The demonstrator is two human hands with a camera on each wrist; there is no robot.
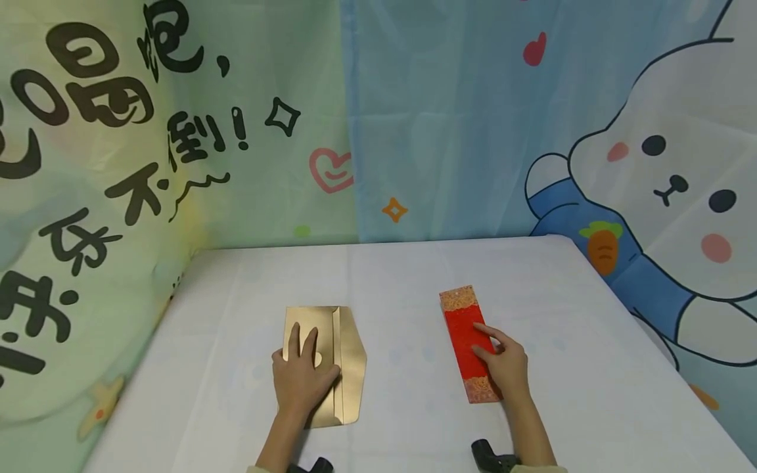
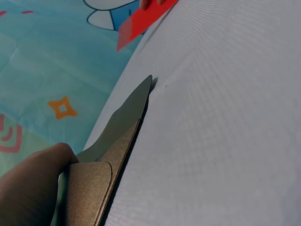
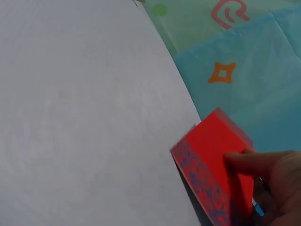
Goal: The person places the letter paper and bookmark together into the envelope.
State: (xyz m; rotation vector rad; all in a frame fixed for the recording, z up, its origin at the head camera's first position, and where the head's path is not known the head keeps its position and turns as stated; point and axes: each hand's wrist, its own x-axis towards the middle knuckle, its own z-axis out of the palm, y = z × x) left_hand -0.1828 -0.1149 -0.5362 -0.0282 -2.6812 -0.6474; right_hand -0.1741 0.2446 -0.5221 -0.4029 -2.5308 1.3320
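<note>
A gold envelope lies on the white table with its pointed flap unfolded to the right. My left hand rests on the envelope's left part, fingers extended and thumb toward the flap crease. Farther right is a long red card with gold-patterned bands at both ends. My right hand holds the card by its right edge. In the right wrist view the thumb presses on the card's red face, and other fingers are partly hidden at the edge. One long side of the card stands slightly off the table.
The white-covered table reaches back to a printed fabric backdrop behind and at both sides. Dark wrist-camera mounts show at the bottom edge. Bare tabletop separates the envelope from the card.
</note>
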